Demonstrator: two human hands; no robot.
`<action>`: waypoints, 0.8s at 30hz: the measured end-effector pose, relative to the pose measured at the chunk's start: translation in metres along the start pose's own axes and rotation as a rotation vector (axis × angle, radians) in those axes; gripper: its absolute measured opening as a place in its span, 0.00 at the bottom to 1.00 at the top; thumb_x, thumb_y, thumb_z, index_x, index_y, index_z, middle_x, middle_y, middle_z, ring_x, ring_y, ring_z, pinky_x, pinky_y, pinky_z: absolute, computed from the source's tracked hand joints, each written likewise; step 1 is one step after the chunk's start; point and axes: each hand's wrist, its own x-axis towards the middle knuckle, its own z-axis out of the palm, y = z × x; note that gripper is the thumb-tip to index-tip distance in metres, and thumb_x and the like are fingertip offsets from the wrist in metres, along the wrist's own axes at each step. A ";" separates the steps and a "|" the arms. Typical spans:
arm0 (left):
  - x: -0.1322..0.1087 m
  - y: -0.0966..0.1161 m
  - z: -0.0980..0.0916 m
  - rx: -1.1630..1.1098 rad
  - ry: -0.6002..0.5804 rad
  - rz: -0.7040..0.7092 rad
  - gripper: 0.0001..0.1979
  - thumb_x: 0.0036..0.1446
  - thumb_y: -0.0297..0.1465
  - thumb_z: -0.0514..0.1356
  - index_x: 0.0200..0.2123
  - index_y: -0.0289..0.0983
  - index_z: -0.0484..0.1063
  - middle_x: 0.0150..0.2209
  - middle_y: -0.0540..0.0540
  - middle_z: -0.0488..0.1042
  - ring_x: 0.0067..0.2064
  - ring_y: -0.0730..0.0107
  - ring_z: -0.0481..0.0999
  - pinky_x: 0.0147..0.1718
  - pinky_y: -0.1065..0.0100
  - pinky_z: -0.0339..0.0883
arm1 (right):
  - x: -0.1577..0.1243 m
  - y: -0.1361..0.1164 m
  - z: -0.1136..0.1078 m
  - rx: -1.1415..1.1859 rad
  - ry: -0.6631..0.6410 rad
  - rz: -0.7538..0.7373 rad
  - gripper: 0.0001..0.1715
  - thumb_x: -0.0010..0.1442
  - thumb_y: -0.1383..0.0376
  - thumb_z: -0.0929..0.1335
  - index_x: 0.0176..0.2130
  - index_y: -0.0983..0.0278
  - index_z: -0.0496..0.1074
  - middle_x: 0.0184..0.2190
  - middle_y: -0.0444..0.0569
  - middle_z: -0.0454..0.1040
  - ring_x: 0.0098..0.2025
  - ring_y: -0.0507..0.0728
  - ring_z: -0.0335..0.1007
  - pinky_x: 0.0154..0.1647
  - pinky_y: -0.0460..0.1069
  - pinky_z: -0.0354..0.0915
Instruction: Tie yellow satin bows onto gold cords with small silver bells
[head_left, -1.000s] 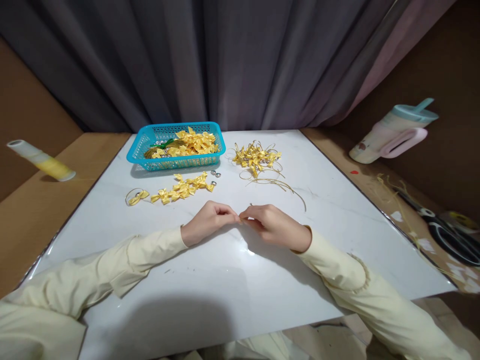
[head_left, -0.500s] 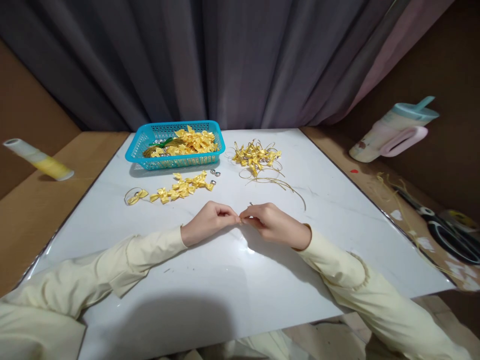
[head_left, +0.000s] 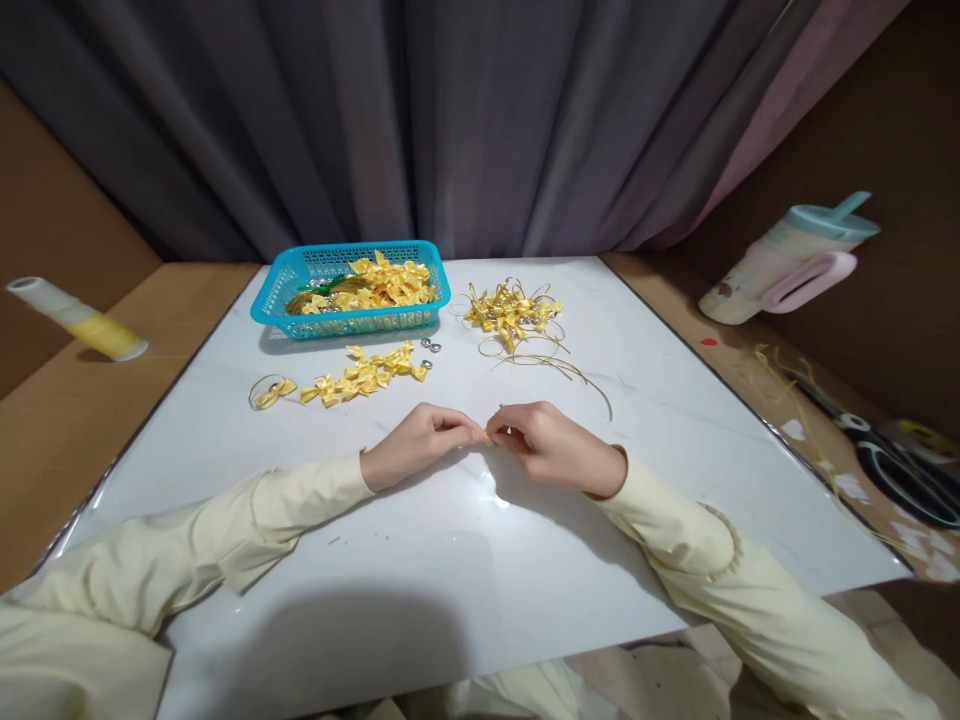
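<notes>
Both sets of fingertips were pinched shut on a tiny yellow piece (head_left: 487, 437). The left hand (head_left: 416, 445) and right hand (head_left: 551, 448) met tip to tip, low over the white tabletop (head_left: 480, 560), with the forearms resting on it, I'd guess for steadiness with something that small. Loose yellow bows (head_left: 360, 375) lay in a row within easy reach, with the blue basket (head_left: 345, 323) behind them and corded bows (head_left: 514, 315) to its right.

- This looks like a small craft corner at home.
- A white tabletop (head_left: 450, 560) stands before a grey curtain (head_left: 450, 120).
- Yellow bows (head_left: 364, 375), a blue basket (head_left: 345, 322), scissors (head_left: 892, 465) and a drink cup (head_left: 787, 260) lie about.
</notes>
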 end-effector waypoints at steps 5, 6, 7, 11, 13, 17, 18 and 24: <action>0.001 0.001 -0.001 0.005 0.000 -0.016 0.11 0.48 0.33 0.61 0.32 0.32 0.77 0.34 0.43 0.78 0.36 0.68 0.73 0.36 0.70 0.63 | -0.001 0.003 -0.001 -0.036 -0.008 0.019 0.15 0.46 0.79 0.61 0.32 0.68 0.71 0.28 0.50 0.73 0.27 0.52 0.64 0.28 0.45 0.57; 0.001 0.001 -0.001 0.009 0.005 -0.019 0.11 0.48 0.33 0.61 0.32 0.32 0.77 0.35 0.43 0.78 0.37 0.67 0.73 0.37 0.70 0.63 | -0.001 0.003 -0.001 -0.044 -0.011 0.020 0.15 0.46 0.78 0.61 0.32 0.69 0.72 0.28 0.50 0.74 0.27 0.52 0.64 0.28 0.45 0.57; 0.001 0.000 -0.001 0.012 0.009 -0.021 0.11 0.48 0.34 0.62 0.33 0.32 0.78 0.36 0.42 0.78 0.37 0.66 0.73 0.37 0.69 0.64 | -0.001 0.003 -0.002 -0.050 -0.013 0.019 0.15 0.47 0.78 0.61 0.33 0.69 0.72 0.28 0.50 0.74 0.27 0.52 0.64 0.28 0.45 0.57; 0.001 0.000 -0.001 -0.003 0.009 -0.022 0.13 0.48 0.35 0.62 0.35 0.32 0.78 0.37 0.42 0.78 0.38 0.64 0.74 0.39 0.67 0.65 | -0.001 0.004 -0.004 -0.080 -0.020 0.015 0.15 0.47 0.78 0.61 0.33 0.69 0.72 0.28 0.50 0.73 0.27 0.52 0.64 0.28 0.45 0.56; 0.001 0.001 -0.001 -0.010 0.014 -0.027 0.13 0.48 0.34 0.62 0.35 0.32 0.78 0.37 0.41 0.79 0.39 0.63 0.74 0.39 0.66 0.65 | -0.001 0.005 -0.005 -0.098 -0.027 0.015 0.15 0.47 0.78 0.61 0.33 0.69 0.72 0.28 0.50 0.73 0.27 0.52 0.63 0.28 0.45 0.56; 0.001 0.002 -0.001 -0.011 0.019 -0.048 0.14 0.48 0.34 0.62 0.36 0.31 0.78 0.38 0.41 0.79 0.39 0.63 0.75 0.39 0.66 0.65 | -0.002 0.004 -0.007 -0.110 -0.044 0.016 0.15 0.48 0.77 0.61 0.34 0.68 0.72 0.29 0.50 0.73 0.27 0.52 0.63 0.28 0.45 0.55; 0.001 0.002 -0.001 -0.010 0.019 -0.051 0.14 0.48 0.34 0.62 0.36 0.31 0.78 0.38 0.41 0.79 0.39 0.63 0.75 0.40 0.66 0.66 | -0.003 0.003 -0.007 -0.112 -0.046 0.019 0.15 0.48 0.77 0.61 0.34 0.68 0.72 0.29 0.50 0.73 0.27 0.51 0.63 0.28 0.45 0.54; 0.000 0.002 -0.001 0.005 0.017 -0.043 0.13 0.48 0.34 0.62 0.35 0.32 0.79 0.38 0.42 0.79 0.39 0.63 0.75 0.40 0.66 0.66 | -0.002 -0.001 -0.009 -0.122 -0.042 0.050 0.09 0.52 0.70 0.64 0.34 0.67 0.72 0.24 0.46 0.70 0.23 0.50 0.59 0.26 0.45 0.52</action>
